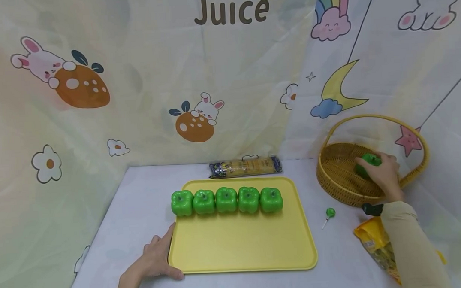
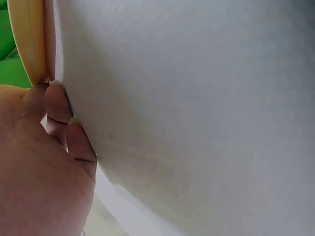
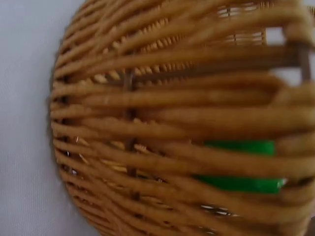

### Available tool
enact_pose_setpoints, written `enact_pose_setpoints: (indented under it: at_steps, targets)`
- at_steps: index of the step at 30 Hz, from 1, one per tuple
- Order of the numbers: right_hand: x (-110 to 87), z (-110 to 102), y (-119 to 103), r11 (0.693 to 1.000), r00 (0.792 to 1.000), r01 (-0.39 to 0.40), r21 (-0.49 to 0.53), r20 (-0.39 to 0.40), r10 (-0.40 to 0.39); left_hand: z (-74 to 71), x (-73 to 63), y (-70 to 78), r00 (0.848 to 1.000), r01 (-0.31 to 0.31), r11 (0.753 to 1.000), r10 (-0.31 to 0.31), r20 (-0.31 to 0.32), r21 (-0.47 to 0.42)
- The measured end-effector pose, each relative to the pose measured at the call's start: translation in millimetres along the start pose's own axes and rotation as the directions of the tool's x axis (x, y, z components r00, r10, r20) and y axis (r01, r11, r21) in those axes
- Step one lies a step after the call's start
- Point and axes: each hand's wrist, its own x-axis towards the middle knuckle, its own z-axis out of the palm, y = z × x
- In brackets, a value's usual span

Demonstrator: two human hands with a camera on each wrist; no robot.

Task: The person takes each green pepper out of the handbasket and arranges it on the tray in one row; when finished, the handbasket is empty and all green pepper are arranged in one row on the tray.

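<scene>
My right hand (image 1: 384, 175) reaches over the rim of a wicker basket (image 1: 334, 180) and grips a green bell pepper (image 1: 371, 159) inside it. In the right wrist view the basket's woven side (image 3: 147, 105) fills most of the picture, and green (image 3: 241, 183) shows through its gaps; the hand is out of sight there. At the front left corner of a yellow tray (image 1: 242, 246), my left hand (image 1: 154, 257) holds the edge, thumb at the front and fingers along the left side. Several green bell peppers (image 1: 226, 200) stand in a row across the tray's back.
Behind the tray lies a clear packet (image 1: 247, 167) with yellowish contents. Between tray and basket is a green lollipop (image 1: 330, 212). A yellow bag (image 1: 373, 236) lies in front of the basket, partly under the right sleeve (image 1: 410, 243). A printed cloth hangs behind the table.
</scene>
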Motion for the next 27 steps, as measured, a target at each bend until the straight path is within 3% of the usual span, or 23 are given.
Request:
enact_pose_setpoints:
  at_steps: [9, 21, 27]
  targets:
    - [7.7, -0.8, 9.1, 0.999, 1.000, -0.012, -0.032, -0.009, 0.012, 0.8, -1.1, -0.5, 1.000, 0.000, 1.000, 0.000, -0.010, 0.008]
    - [22.3, 0.6, 31.6, 0.991, 0.997, 0.054, -0.120, 0.067, -0.047, 1.8, -2.1, -2.2, 1.000, -0.013, 1.000, 0.014, -0.005, 0.020]
    - [23.6, 4.3, 35.0, 0.993, 0.996, 0.051, -0.110, 0.071, -0.044, 1.1, -1.4, -0.8, 1.000, -0.002, 1.000, 0.002, 0.001, 0.014]
